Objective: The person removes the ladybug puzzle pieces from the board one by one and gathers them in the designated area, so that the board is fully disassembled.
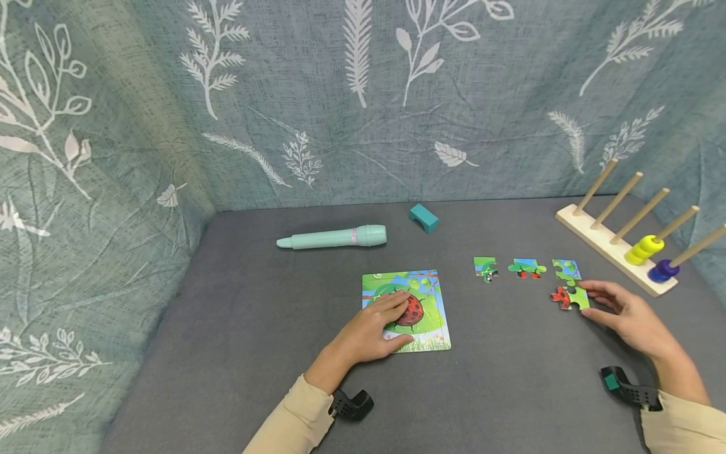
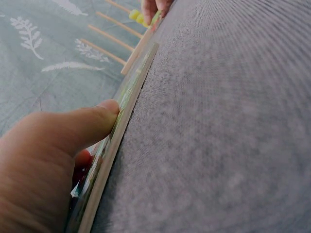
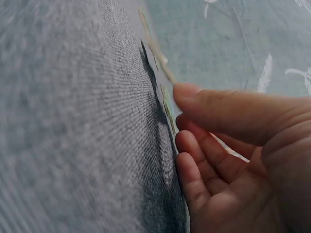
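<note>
My left hand (image 1: 377, 321) lies across a square puzzle board (image 1: 431, 340) with a ladybird picture, fingers extended over the picture. In the left wrist view the thumb (image 2: 92, 124) presses on the board's face near its edge. Off to the right, my right hand (image 1: 629, 315) pinches a red and green jigsaw piece (image 1: 580, 299) between thumb and fingers. In the right wrist view that piece (image 3: 163, 60) shows edge-on, tilted over the cloth. Just behind it lies a blue and green jigsaw piece (image 1: 567, 267), partly overlapped in the head view.
Two more jigsaw pieces, one green (image 1: 483, 265) and one blue and green (image 1: 527, 267), lie between board and right hand. Farther back are a mint-green microphone-shaped toy (image 1: 331, 238) and a teal arch block (image 1: 424, 217). A wooden peg stand (image 1: 615, 252) with yellow and purple beads stands at right.
</note>
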`<state>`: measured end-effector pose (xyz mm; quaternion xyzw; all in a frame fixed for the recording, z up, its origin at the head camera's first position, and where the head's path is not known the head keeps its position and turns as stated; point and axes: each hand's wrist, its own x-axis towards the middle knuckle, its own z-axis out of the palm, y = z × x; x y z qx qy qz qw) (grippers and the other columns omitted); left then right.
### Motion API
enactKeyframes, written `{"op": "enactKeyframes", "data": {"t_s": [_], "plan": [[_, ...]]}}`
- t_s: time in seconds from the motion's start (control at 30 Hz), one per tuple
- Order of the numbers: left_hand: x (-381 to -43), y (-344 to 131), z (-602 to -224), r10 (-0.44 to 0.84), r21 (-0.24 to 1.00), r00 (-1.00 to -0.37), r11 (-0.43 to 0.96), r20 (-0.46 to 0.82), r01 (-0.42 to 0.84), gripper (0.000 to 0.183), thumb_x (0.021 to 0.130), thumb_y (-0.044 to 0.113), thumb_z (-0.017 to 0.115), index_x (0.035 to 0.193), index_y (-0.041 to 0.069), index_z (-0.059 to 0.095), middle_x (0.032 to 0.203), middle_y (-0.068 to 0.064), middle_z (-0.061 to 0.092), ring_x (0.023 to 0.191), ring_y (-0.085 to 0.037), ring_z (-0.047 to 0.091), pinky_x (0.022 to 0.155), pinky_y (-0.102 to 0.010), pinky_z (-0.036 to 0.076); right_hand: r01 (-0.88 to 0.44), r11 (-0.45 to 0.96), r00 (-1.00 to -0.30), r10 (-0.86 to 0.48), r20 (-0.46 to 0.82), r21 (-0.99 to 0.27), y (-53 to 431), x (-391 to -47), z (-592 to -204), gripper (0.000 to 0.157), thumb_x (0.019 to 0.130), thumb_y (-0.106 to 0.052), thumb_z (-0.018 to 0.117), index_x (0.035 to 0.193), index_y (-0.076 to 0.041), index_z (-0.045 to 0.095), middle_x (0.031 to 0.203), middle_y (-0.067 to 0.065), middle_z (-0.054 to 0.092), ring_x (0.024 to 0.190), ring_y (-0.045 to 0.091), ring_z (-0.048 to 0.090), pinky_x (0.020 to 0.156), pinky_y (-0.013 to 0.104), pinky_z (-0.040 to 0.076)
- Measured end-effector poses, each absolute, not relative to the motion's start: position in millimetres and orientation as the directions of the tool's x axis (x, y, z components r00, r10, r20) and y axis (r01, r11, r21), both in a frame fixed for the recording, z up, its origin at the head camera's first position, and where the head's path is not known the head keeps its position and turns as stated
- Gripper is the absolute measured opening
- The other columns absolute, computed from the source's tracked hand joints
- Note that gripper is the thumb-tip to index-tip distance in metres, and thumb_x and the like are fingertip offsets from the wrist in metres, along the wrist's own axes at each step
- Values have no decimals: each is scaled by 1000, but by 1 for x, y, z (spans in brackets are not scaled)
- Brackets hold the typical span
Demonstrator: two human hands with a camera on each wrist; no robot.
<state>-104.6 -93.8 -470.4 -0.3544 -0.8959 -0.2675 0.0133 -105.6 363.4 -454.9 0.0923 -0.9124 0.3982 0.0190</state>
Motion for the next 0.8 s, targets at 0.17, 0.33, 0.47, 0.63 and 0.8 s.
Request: {"op": "enactKeyframes", "data": {"t_s": [0.17, 0.33, 0.47, 0.63, 0.8], "plan": [[-105, -93, -470, 628, 476, -749, 604, 211, 640, 68, 86, 37, 69, 140, 3, 46, 147, -8, 43, 138, -24, 38, 114, -37, 35, -232, 692, -973, -172, 155, -684, 366, -106, -458, 42, 85, -4, 68, 122, 9, 54, 106, -38, 40, 97, -25, 37, 78, -6, 31], [-105, -93, -469, 629, 478, -746, 598, 217, 643, 68, 85, 37, 69, 140, 3, 47, 147, -9, 44, 137, -24, 39, 114, -38, 36, -272, 703, -962, -199, 186, -657, 369, -107, -460, 40, 83, 1, 69, 119, 9, 56, 108, -35, 38, 100, -25, 34, 79, -8, 28], [-105, -94, -469, 630, 480, -743, 592, 226, 648, 68, 85, 35, 70, 139, 2, 47, 146, -10, 44, 137, -26, 40, 113, -39, 38, -273, 713, -962, -204, 181, -646, 370, -107, -461, 40, 84, 0, 69, 120, 8, 56, 112, -23, 42, 101, -25, 31, 80, -9, 26], [-106, -94, -468, 628, 486, -746, 592, 223, 643, 68, 85, 35, 70, 139, 2, 47, 146, -10, 44, 137, -26, 40, 113, -39, 38, -243, 727, -970, -203, 138, -643, 369, -107, -459, 41, 87, -5, 67, 123, 9, 54, 116, 12, 47, 101, -26, 27, 79, -10, 23], [-107, -94, -467, 628, 483, -749, 599, 211, 638, 68, 85, 37, 70, 140, 3, 47, 147, -9, 44, 137, -24, 39, 114, -38, 36, -210, 735, -977, -187, 105, -644, 369, -107, -457, 45, 88, -11, 67, 126, 8, 52, 117, 11, 46, 100, -26, 26, 77, -10, 22]]}}
